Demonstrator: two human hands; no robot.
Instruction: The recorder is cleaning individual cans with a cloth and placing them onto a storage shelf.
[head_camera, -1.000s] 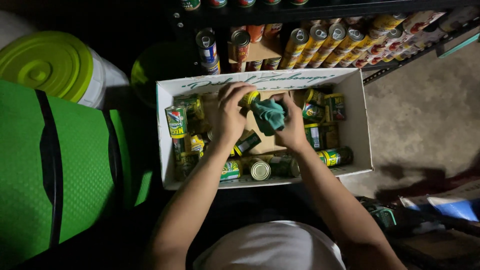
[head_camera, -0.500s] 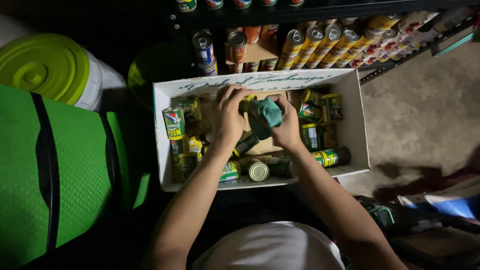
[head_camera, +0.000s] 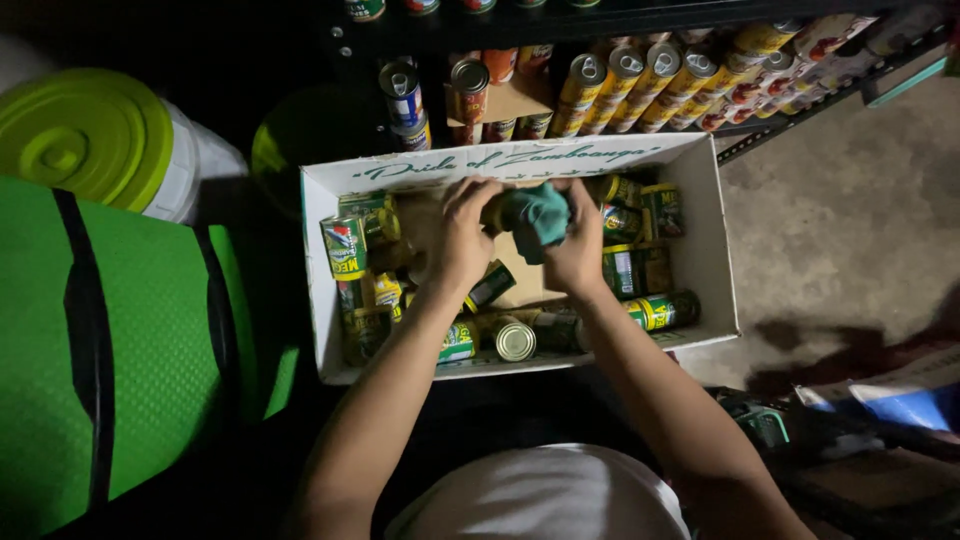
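Shop stockroom, shelved cans, can-filled carton

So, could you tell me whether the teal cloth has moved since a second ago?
Yes: the teal cloth has moved slightly toward the box's lettered far wall.

A grey concrete floor carried an open white cardboard box of green-labelled cans; just beside it stood a white bucket with a lime-green lid. Behind the box, a dark shelf bore rows of cans lying on their sides.
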